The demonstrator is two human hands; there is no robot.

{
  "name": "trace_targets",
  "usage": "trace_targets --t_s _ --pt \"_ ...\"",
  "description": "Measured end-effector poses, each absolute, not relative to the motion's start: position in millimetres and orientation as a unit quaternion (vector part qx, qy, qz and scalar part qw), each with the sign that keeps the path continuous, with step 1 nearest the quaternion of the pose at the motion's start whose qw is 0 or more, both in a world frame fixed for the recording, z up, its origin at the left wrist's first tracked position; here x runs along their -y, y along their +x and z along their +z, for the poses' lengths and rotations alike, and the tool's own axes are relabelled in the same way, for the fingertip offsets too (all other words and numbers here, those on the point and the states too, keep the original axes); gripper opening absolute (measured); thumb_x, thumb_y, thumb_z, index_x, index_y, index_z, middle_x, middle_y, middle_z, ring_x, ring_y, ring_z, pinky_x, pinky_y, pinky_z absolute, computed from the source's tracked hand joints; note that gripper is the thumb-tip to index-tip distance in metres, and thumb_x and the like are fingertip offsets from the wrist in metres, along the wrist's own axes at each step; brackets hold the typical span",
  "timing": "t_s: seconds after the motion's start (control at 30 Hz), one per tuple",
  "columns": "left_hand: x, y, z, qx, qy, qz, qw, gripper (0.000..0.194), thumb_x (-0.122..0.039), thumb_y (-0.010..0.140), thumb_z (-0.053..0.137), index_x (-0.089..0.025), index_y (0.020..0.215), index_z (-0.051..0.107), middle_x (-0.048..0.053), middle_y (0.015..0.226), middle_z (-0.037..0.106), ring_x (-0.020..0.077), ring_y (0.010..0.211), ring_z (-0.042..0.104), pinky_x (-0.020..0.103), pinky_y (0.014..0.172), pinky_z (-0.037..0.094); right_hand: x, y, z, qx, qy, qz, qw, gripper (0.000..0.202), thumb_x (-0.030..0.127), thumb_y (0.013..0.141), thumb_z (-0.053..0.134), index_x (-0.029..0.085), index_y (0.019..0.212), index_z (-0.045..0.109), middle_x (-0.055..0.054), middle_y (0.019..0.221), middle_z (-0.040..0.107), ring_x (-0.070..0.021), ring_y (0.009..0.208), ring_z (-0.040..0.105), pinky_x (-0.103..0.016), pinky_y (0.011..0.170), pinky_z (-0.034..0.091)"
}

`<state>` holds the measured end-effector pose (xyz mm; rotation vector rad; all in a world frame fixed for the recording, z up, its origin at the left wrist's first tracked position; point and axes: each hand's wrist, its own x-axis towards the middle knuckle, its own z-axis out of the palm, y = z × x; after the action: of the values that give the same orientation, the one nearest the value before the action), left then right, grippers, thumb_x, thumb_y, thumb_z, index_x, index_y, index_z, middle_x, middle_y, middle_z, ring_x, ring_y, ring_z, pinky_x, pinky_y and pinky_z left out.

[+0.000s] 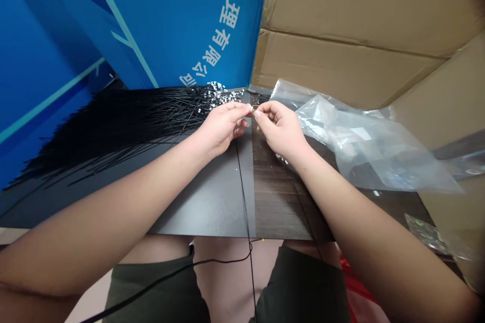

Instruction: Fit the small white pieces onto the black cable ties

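Note:
Both hands meet fingertip to fingertip above the table, in front of the corner. My left hand (226,125) pinches a small white piece between thumb and index finger, with the other fingers loosely curled. A black cable (241,186) runs down from beneath this hand and over the table's front edge. My right hand (279,126) pinches something tiny against the white piece; a thin yellow strand shows between the fingertips. Its exact shape is too small to tell. Left of the hands lies a large bundle of black cables (125,116) with white connectors (217,96) at their ends.
Clear plastic bags (364,136) lie on the dark wood table (276,202) at the right. A grey mat (204,202) covers the left part. Behind stand a blue printed panel (170,20) and a cardboard sheet (352,20). A small bag of parts (426,232) lies at the right edge.

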<state>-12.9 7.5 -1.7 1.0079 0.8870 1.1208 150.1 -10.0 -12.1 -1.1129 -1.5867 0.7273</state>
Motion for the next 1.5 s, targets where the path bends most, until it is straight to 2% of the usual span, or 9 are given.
trace_targets --t_s 0.17,0.33,0.53,0.63,0.77,0.9,1.07,1.5 --pt "-7 -12 -3 -0.397 0.439 0.476 0.651 0.016 -0.027 0.083 0.082 -0.017 0.086 0.071 0.004 0.096 0.074 0.0076 0.067 0.058 0.022 0.062 0.046 7 151 -15 0.632 -0.448 0.287 0.563 0.007 0.024 0.097 0.065 0.022 0.091 0.063 0.002 0.074 0.066 -0.0144 0.066 0.061 -0.031 0.066 0.046" --pt "-7 -13 -5 -0.366 0.444 0.443 0.688 0.02 -0.029 0.079 0.087 -0.016 0.087 0.074 0.003 0.092 0.073 0.0069 0.066 0.056 0.022 0.061 0.045 6 152 -13 0.64 -0.423 0.306 0.563 0.005 0.023 0.095 0.067 0.021 0.09 0.066 0.0 0.081 0.072 -0.0144 0.072 0.065 -0.031 0.072 0.05" --pt "-8 -17 -1 -0.368 0.477 0.433 0.67 0.021 -0.027 0.073 0.09 -0.014 0.082 0.075 0.004 0.09 0.073 0.0076 0.069 0.057 0.023 0.063 0.045 6 153 -10 0.626 -0.423 0.351 0.553 0.008 0.021 0.095 0.068 0.02 0.087 0.067 0.002 0.075 0.069 -0.0106 0.064 0.06 -0.027 0.064 0.047" --pt "-9 -18 0 -0.363 0.492 0.434 0.662 0.02 -0.026 0.073 0.089 -0.014 0.079 0.074 0.003 0.084 0.07 0.008 0.068 0.056 0.022 0.061 0.043 8 153 -6 0.595 -0.439 0.386 0.552 0.008 0.023 0.094 0.069 0.019 0.087 0.068 0.003 0.069 0.067 -0.0084 0.056 0.054 -0.024 0.056 0.042" --pt "-12 -20 1 -0.356 0.487 0.453 0.656 0.019 -0.025 0.074 0.087 -0.014 0.083 0.074 0.003 0.088 0.071 0.0078 0.069 0.057 0.023 0.062 0.045 10 154 -1 0.548 -0.45 0.434 0.556 0.01 0.02 0.089 0.07 0.019 0.08 0.068 0.003 0.061 0.063 -0.0074 0.049 0.049 -0.023 0.048 0.035" --pt "-14 -22 3 -0.355 0.484 0.463 0.652 0.017 -0.023 0.074 0.085 -0.015 0.084 0.074 0.002 0.091 0.072 0.0075 0.069 0.057 0.022 0.062 0.045 11 156 2 0.535 -0.432 0.483 0.541 0.006 0.018 0.082 0.071 0.019 0.076 0.069 0.003 0.058 0.061 -0.0074 0.047 0.048 -0.022 0.046 0.034" --pt "-13 -21 4 -0.347 0.499 0.455 0.651 0.016 -0.022 0.073 0.085 -0.014 0.082 0.074 0.001 0.081 0.067 0.008 0.068 0.057 0.023 0.062 0.045 11 157 3 0.535 -0.425 0.504 0.529 0.006 0.017 0.078 0.071 0.019 0.073 0.068 0.003 0.058 0.06 -0.0077 0.047 0.048 -0.022 0.044 0.033" --pt "-14 -22 1 -0.343 0.525 0.467 0.623 0.016 -0.026 0.074 0.087 -0.017 0.08 0.074 0.0 0.075 0.064 0.0096 0.068 0.056 0.023 0.063 0.043 11 156 1 0.552 -0.454 0.466 0.522 0.009 0.019 0.083 0.07 0.02 0.074 0.067 0.003 0.059 0.061 -0.0074 0.048 0.047 -0.023 0.045 0.034"
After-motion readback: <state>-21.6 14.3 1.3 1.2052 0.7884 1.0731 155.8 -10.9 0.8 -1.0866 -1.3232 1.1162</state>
